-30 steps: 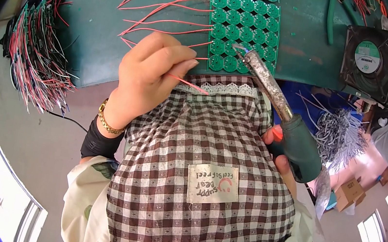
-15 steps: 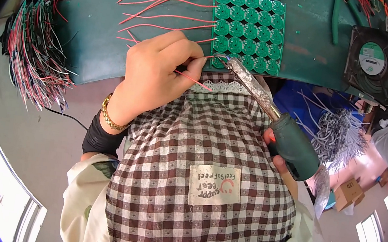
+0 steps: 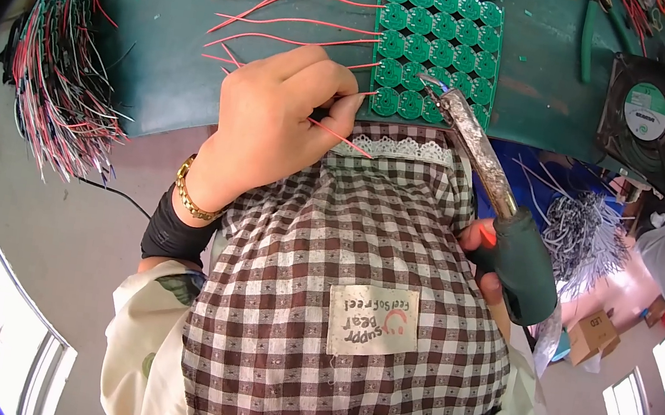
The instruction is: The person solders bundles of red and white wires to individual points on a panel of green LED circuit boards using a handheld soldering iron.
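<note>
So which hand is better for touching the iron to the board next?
Probably the right hand: it holds the soldering iron, tip near the green board; the left hand pinches red wire.

On the dark-green flat bench point(image 3: 536, 100), thin red plastic-coated wires point(image 3: 290, 19) lie left of the green rectangular circuit-board panel point(image 3: 439, 52); right of it sits the black square-framed fan point(image 3: 647, 115), with green-handled metal pliers point(image 3: 587, 41) between, farther back.

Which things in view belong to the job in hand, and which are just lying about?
In the job:
red wire, in the left grip
soldering iron, in the right grip
green circuit-board panel

Apparently just lying about:
green-handled tool
grey cable bundle
cardboard box
</note>
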Tool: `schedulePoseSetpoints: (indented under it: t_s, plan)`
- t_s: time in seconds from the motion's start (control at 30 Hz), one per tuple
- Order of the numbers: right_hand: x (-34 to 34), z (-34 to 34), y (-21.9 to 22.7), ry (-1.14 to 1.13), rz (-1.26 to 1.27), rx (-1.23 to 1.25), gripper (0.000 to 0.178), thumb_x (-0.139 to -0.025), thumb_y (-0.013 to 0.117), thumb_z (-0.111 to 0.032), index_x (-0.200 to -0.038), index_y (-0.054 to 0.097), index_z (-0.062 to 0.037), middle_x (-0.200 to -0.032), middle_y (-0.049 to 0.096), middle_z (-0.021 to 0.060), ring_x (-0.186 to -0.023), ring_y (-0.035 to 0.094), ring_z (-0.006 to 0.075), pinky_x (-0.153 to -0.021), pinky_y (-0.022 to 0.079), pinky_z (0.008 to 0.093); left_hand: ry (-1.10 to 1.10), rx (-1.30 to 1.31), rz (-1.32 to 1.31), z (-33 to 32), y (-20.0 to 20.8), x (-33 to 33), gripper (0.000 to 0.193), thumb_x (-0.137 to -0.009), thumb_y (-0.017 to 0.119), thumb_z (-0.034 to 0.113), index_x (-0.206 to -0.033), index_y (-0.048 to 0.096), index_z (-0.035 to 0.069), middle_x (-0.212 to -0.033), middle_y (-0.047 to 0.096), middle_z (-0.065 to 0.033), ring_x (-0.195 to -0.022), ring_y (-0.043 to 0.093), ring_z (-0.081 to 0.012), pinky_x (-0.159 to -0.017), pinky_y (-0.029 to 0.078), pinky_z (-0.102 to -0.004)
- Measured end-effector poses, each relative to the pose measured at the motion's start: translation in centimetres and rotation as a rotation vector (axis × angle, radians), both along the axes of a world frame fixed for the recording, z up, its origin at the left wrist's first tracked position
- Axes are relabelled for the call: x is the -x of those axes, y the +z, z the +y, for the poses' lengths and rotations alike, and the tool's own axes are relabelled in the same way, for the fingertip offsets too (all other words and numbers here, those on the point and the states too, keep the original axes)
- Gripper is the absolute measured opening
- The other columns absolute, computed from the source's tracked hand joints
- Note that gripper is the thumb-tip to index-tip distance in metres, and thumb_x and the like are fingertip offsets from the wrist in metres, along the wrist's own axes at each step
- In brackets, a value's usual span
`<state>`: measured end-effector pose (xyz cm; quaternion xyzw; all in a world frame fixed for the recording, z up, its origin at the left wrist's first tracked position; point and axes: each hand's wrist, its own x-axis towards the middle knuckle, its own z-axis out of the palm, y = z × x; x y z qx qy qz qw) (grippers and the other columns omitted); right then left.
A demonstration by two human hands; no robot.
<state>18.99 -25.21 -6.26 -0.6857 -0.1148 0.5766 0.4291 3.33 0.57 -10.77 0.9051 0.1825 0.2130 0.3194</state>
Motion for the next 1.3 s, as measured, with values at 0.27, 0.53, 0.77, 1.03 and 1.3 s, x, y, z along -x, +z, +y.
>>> schedulePoseSetpoints:
  t_s: [0.27, 0.53, 0.77, 1.03, 1.3]
  plan:
    - [0.4, 0.2, -2.3, 0.141, -0.066, -0.125, 0.040, -0.092, 0.048, -0.044, -0.100, 0.053, -0.0046, -0.087, 0.056, 0.0072, -0.044, 0.044, 0.0091, -0.040, 0.035, 0.0223, -0.008, -0.023, -0.008, 0.0, 0.1, -0.2, 0.014, -0.068, 0.070, 0.004, -0.071, 0.059, 0.011, -0.060, 0.051, -0.0011, -0.051, 0.052, -0.0187, -0.045, 0.041, -0.0295]
    - [0.9, 6.6, -5.2, -0.304, 0.193, -0.904, 0.064, -0.090, 0.044, -0.056, -0.132, 0.035, -0.0086, -0.084, 0.051, 0.0056, -0.066, 0.055, 0.0168, -0.069, 0.044, 0.0347, 0.000, 0.045, 0.090, -0.9, 1.4, 0.1, 0.010, -0.073, 0.070, -0.002, -0.078, 0.062, 0.003, -0.068, 0.055, -0.0049, -0.051, 0.050, -0.0143, -0.046, 0.039, -0.0257]
    - [1.1, 9.7, -4.3, -0.363, 0.393, -0.919, 0.060, -0.091, 0.045, -0.051, -0.127, 0.037, -0.0044, -0.081, 0.054, 0.0101, -0.062, 0.057, 0.0199, -0.067, 0.049, 0.0379, 0.110, -0.140, 0.057, 0.8, 1.5, -1.5, 0.009, -0.078, 0.067, 0.010, -0.084, 0.060, 0.008, -0.078, 0.055, -0.0082, -0.061, 0.056, -0.0279, -0.052, 0.045, -0.0363]
    - [1.4, 9.6, -4.2, -0.425, 0.250, -0.890, 0.056, -0.093, 0.035, -0.053, -0.126, 0.040, -0.0067, -0.079, 0.049, 0.0047, -0.062, 0.052, 0.0151, -0.068, 0.045, 0.0332, -0.047, -0.234, 0.256, 1.9, 3.5, -0.9, 0.014, -0.081, 0.060, 0.010, -0.089, 0.050, 0.006, -0.085, 0.051, -0.0106, -0.069, 0.058, -0.0284, -0.056, 0.047, -0.0380]
    - [1.7, 8.3, -4.4, -0.483, 0.258, -0.895, 0.057, -0.090, 0.046, -0.051, -0.126, 0.040, -0.0069, -0.079, 0.051, 0.0066, -0.062, 0.054, 0.0161, -0.066, 0.046, 0.0341, 0.410, -0.722, -0.438, 11.5, 8.9, -3.0, 0.009, -0.083, 0.055, -0.002, -0.092, 0.055, 0.002, -0.085, 0.057, -0.0134, -0.072, 0.056, -0.0265, -0.065, 0.045, -0.0313]
